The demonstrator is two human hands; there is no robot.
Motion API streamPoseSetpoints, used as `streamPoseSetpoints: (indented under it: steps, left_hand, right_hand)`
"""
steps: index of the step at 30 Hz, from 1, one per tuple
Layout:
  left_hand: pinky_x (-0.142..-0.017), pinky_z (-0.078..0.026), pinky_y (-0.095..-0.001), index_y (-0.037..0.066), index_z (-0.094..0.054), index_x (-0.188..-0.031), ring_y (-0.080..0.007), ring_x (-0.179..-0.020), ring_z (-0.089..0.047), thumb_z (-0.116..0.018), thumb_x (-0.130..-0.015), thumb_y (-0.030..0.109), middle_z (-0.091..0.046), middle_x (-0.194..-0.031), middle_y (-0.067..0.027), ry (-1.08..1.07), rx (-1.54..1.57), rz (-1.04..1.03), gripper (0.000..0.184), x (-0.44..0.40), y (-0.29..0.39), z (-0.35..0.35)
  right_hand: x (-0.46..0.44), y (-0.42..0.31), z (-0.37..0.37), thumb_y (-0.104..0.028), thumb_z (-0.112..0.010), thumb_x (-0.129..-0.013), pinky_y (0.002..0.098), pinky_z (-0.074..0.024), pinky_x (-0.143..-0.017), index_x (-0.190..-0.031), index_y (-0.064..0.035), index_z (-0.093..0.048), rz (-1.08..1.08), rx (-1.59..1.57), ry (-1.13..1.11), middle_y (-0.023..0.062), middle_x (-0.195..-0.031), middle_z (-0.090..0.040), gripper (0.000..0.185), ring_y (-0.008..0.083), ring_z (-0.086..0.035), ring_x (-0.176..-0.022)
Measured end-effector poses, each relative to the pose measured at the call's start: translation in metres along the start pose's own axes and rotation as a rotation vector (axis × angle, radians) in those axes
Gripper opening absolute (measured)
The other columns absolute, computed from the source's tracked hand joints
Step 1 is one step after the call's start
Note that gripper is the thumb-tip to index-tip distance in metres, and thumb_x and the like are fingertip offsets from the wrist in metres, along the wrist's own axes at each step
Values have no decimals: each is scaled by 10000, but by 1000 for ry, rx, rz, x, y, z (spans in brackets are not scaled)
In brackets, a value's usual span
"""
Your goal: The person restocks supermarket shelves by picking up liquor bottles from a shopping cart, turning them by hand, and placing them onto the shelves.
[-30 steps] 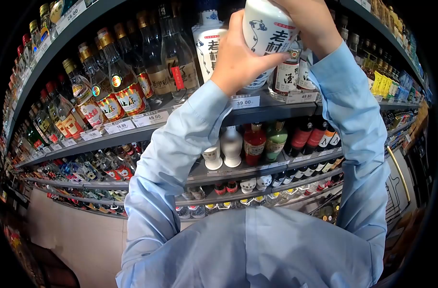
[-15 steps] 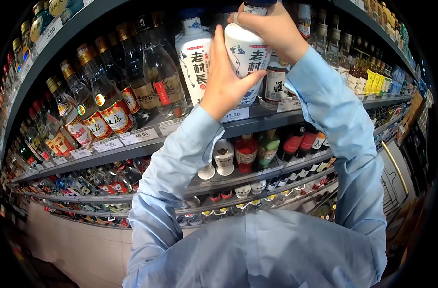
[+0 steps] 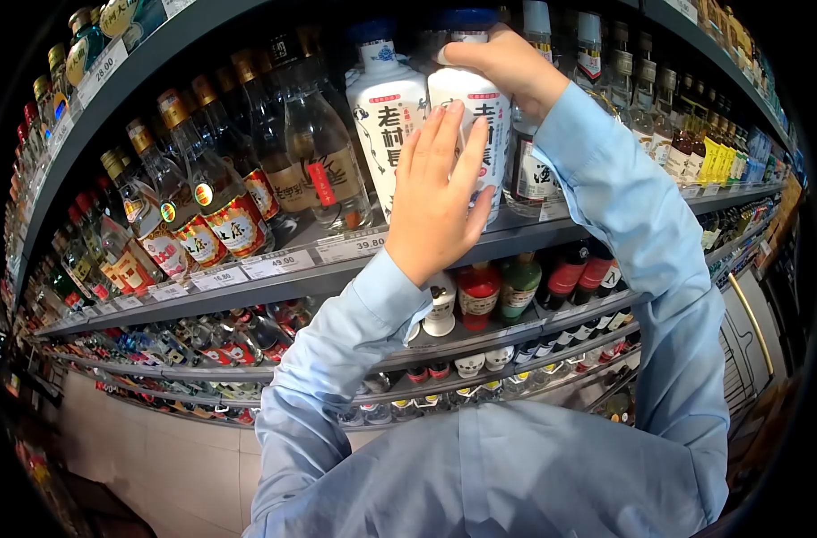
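Two white ceramic liquor bottles with blue caps and black lettering stand side by side on the shelf: the left bottle and the right bottle. My right hand is wrapped round the neck of the right one, just under its cap. Fingers stretched out, my left hand lies flat in front of that bottle's face and covers part of its label. Its fingertips look to be against the label, near the gap between the two bottles. The right bottle's base is partly hidden behind my left hand.
The shelf edge carries price tags. Clear glass bottles crowd the left, and another labelled bottle stands close on the right. Lower shelves hold a red jar and a green jar.
The right bottle has come down and back, upright beside its neighbour. My left hand has gone from cupping its side to lying flat on its front. My right hand keeps its neck grip.
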State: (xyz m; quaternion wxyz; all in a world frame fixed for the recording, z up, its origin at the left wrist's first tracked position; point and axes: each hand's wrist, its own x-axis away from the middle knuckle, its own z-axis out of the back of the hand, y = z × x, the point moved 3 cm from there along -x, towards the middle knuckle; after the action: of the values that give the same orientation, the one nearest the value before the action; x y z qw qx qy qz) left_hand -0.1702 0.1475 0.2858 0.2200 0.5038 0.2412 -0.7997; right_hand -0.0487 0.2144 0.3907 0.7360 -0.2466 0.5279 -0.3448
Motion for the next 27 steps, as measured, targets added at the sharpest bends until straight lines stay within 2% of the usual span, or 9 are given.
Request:
streamPoseSetpoints:
  steps: [2,5,8,11,14,17,18,22,27]
  left_hand:
    - [-962,-272,-448,41,-414,-1228,-370,-1196,-305,-644,-673,116,-307,-1302,-203,-55,11,2,606,5,2,-4]
    - [-958,-272,-451,54,-439,-1211,-369,-1195,-307,-627,-692,162,-322,-1300,-190,-110,-28,-9,563,11,3,-9]
    - [-956,-273,-456,59,-458,-1192,-377,-1201,-298,-623,-693,164,-328,-1300,-187,-123,-43,-21,536,15,5,-13]
    - [-950,-283,-463,54,-467,-1181,-386,-1202,-293,-625,-689,157,-325,-1302,-189,-110,20,-18,527,17,5,-17]
    - [-945,-293,-466,47,-471,-1176,-394,-1203,-289,-632,-679,146,-322,-1304,-191,-100,35,-19,532,17,4,-19]
    - [-948,-296,-464,37,-470,-1172,-400,-1202,-288,-640,-665,136,-321,-1303,-196,-103,37,-23,543,17,5,-18]
    - [-953,-292,-466,28,-464,-1170,-407,-1202,-284,-643,-657,134,-311,-1305,-203,-112,53,-15,554,16,5,-19]
    - [-951,-300,-461,16,-454,-1165,-409,-1206,-274,-640,-661,124,-286,-1314,-209,-137,80,-6,548,14,4,-19]
    - [-929,-334,-436,13,-470,-1147,-390,-1166,-347,-623,-679,101,-361,-1260,-207,-125,139,-1,500,17,2,-10]
  right_hand:
    - [-9,10,4,-240,-643,-682,279,-469,-518,-848,52,-589,-118,37,-60,114,-748,-621,340,165,-602,-604]
    - [-19,22,3,-255,-655,-680,294,-475,-520,-834,57,-591,-19,26,11,115,-738,-620,354,167,-599,-593]
    - [-22,26,4,-271,-675,-679,294,-478,-529,-925,65,-551,23,37,31,121,-780,-619,435,168,-602,-618]
    - [-9,12,1,-216,-647,-719,315,-474,-685,-1091,63,-458,117,152,165,179,-957,-579,502,228,-592,-831]
    - [8,-18,-9,-110,-660,-719,281,-450,-730,-1131,38,-413,258,-21,366,150,-987,-550,503,177,-532,-882]
    - [19,-33,-12,-137,-651,-732,301,-399,-846,-1226,63,-287,319,122,362,211,-1116,-484,646,242,-471,-1030]
    - [12,-30,-11,-167,-637,-744,320,-358,-902,-1212,64,-317,380,326,419,233,-1149,-472,612,286,-450,-1087]
    - [11,-29,-10,-175,-608,-756,330,-338,-927,-1211,53,-341,360,444,400,242,-1183,-454,575,328,-438,-1116]
    - [16,-31,-13,-166,-594,-766,344,-337,-925,-1217,47,-333,299,417,447,257,-1171,-456,563,338,-435,-1119]
